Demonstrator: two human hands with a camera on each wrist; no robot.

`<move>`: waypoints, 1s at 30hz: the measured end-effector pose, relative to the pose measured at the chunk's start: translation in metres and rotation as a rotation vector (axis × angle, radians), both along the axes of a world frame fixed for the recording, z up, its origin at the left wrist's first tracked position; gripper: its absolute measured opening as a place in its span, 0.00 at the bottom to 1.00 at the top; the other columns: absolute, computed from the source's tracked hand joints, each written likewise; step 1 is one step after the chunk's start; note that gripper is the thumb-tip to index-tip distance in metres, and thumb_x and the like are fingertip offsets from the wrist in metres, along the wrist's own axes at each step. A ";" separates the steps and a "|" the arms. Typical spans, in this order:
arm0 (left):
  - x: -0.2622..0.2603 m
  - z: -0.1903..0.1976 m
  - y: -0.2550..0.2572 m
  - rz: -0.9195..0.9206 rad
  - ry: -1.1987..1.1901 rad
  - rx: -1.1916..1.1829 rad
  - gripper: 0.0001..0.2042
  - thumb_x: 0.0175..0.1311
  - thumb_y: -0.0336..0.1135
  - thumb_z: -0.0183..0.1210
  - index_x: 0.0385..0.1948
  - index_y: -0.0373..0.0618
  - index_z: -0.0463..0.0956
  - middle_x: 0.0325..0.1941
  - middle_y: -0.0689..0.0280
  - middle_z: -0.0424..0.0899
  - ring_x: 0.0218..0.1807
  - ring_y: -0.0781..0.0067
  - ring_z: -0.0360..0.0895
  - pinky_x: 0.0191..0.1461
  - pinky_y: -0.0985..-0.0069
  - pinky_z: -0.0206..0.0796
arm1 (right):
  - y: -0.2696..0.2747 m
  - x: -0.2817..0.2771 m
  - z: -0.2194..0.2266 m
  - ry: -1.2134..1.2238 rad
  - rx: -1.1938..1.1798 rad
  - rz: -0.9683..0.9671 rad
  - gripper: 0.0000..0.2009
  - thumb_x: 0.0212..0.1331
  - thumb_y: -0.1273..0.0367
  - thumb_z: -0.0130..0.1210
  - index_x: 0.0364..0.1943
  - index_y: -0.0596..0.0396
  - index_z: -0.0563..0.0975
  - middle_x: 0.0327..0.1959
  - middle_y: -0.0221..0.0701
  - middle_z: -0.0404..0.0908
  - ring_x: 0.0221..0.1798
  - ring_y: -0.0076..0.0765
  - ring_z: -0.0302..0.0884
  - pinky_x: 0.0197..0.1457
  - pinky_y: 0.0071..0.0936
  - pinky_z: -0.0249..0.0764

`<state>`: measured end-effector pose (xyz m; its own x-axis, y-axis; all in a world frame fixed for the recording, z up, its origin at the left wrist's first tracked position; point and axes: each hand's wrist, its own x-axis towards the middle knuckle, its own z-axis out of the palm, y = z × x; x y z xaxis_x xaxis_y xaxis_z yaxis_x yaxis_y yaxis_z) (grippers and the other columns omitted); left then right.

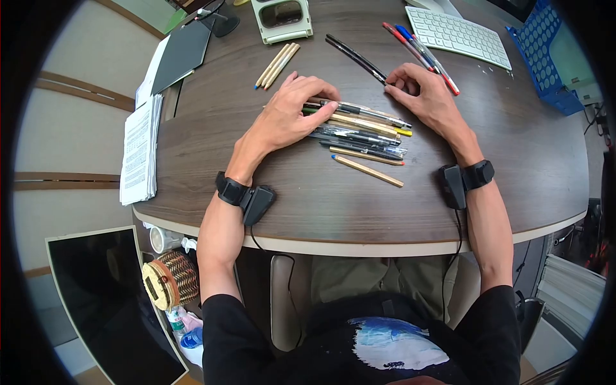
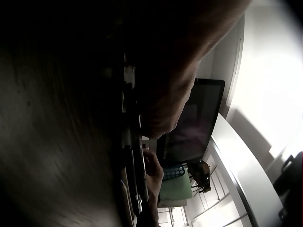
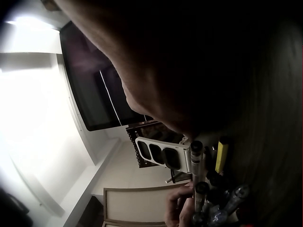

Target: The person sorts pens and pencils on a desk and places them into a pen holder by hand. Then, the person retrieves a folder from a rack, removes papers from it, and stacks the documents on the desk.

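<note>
On the dark wooden desk, my left hand (image 1: 292,110) lies over the left ends of a bunch of pens and pencils. Its thumb and forefinger close round the end of a clear-barrelled pen (image 1: 375,114) at the top of the bunch. Black pens (image 1: 362,151), a yellow-tipped one (image 1: 403,133) and wooden pencils lie in the same bunch, with a blue-tipped pencil (image 1: 367,171) nearest my body. Farther off, my right hand (image 1: 423,96) pinches the near end of a black pen (image 1: 356,56), one of two side by side. The wrist views are dark, with pen ends (image 3: 196,161) visible.
Several wooden pencils (image 1: 277,66) lie beyond my left hand. Red and blue pens (image 1: 420,54) lie past my right hand, near a white keyboard (image 1: 459,37) and a blue basket (image 1: 545,61). A paper stack (image 1: 141,151) is at the left edge; a pale-framed stand (image 1: 282,19) is at the back.
</note>
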<state>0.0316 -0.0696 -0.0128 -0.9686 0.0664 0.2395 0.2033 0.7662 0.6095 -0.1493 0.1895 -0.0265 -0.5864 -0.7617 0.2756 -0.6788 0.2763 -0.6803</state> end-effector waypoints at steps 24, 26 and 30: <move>-0.002 -0.003 0.005 0.169 -0.099 0.080 0.13 0.83 0.44 0.60 0.52 0.44 0.81 0.48 0.66 0.87 0.51 0.68 0.84 0.69 0.61 0.74 | 0.010 0.005 0.018 -0.169 0.117 0.199 0.16 0.66 0.58 0.71 0.37 0.58 0.88 0.29 0.26 0.82 0.34 0.25 0.75 0.39 0.29 0.70; -0.002 -0.007 0.005 0.181 -0.085 0.115 0.14 0.83 0.44 0.60 0.56 0.44 0.79 0.48 0.66 0.87 0.52 0.69 0.84 0.63 0.63 0.75 | 0.011 0.003 0.020 -0.204 0.078 0.177 0.14 0.68 0.59 0.69 0.37 0.59 0.88 0.29 0.26 0.82 0.35 0.23 0.75 0.40 0.28 0.70; -0.002 -0.009 0.005 0.190 -0.076 0.202 0.16 0.83 0.41 0.59 0.63 0.44 0.74 0.51 0.64 0.85 0.55 0.69 0.82 0.60 0.65 0.77 | 0.013 -0.008 0.015 -0.122 -0.072 -0.007 0.14 0.68 0.60 0.70 0.42 0.59 0.89 0.29 0.26 0.82 0.36 0.21 0.72 0.40 0.25 0.68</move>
<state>0.0297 -0.0650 -0.0213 -0.9748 -0.1600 0.1556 0.0152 0.6480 0.7615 -0.1571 0.2028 -0.0115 -0.6237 -0.7387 0.2558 -0.5884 0.2283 -0.7757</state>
